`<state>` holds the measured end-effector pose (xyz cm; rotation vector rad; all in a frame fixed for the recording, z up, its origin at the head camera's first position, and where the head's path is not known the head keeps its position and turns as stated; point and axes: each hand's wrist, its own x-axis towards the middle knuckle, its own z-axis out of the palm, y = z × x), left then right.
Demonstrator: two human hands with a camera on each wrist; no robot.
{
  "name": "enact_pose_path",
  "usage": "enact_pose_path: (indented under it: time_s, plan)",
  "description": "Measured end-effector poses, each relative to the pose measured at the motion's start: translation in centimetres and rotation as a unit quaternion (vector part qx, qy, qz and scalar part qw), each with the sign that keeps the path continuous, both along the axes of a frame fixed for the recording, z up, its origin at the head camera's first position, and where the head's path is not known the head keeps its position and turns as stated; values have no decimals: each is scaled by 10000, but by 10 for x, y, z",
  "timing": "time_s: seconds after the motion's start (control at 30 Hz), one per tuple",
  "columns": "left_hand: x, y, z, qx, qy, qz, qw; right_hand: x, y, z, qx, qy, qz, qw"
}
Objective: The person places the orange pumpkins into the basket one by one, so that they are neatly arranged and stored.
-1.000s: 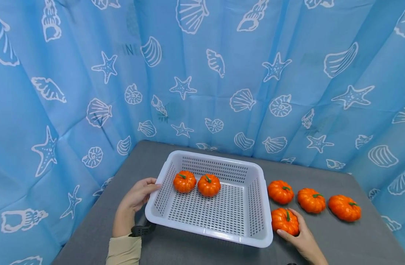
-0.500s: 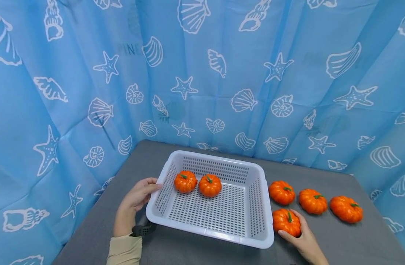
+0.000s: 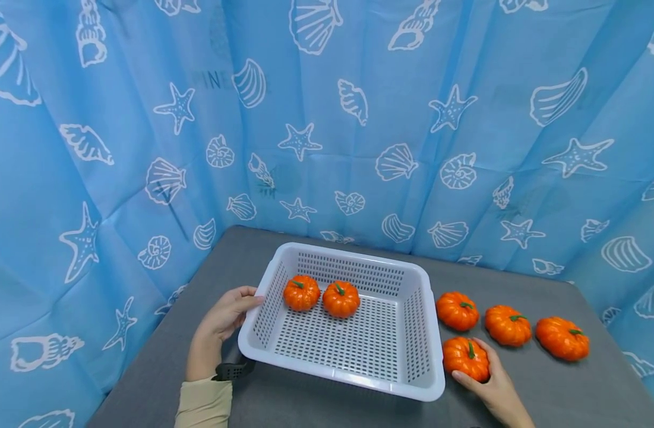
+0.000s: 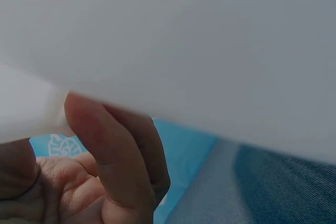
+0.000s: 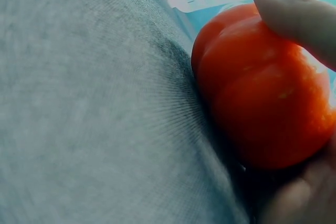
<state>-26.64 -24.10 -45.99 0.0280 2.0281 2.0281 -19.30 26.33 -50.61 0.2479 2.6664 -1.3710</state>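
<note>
A white perforated plastic basket (image 3: 334, 374) stands on the grey table, holding two small orange pumpkins, one (image 3: 302, 293) beside the other (image 3: 341, 299). My left hand (image 3: 227, 314) grips the basket's left rim, thumb on top; in the left wrist view its curled fingers (image 4: 113, 150) come up under the pale rim. To the right of the basket, my right hand (image 3: 492, 380) holds a pumpkin (image 3: 464, 358) between thumb and fingers. That pumpkin (image 5: 257, 87) rests on the cloth in the right wrist view, with the thumb (image 5: 294, 17) over its side.
Behind the held pumpkin, three more pumpkins lie in a row right of the basket: one near its wall (image 3: 457, 311), one in the middle (image 3: 507, 326), one farthest right (image 3: 562, 338). A blue shell-print curtain (image 3: 327, 137) hangs behind the grey table (image 3: 284, 398).
The whole head view has shifted slightly, so everything appears a little farther right. Both hands keep their holds, and the pumpkins and basket stay in place relative to each other.
</note>
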Motion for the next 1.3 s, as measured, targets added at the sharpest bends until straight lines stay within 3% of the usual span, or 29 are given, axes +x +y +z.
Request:
enact_pose_path:
  time_s: [0.2,0.57,0.87,1.3]
  plan:
    - [0,0,-2,37,65,-33,10000,0,1,4,-83,-193,-62,9998]
    - [-3,-4,-4,26,135,-123,9998,0,5,24,244,226,-201,9992]
    - [-2,-2,-2,75,15,-52,10000,-3,2,52,176,-283,-462,9984]
    - [-2,0,-2,59,3,18,10000,-12,-9,100,585,714,208,9955]
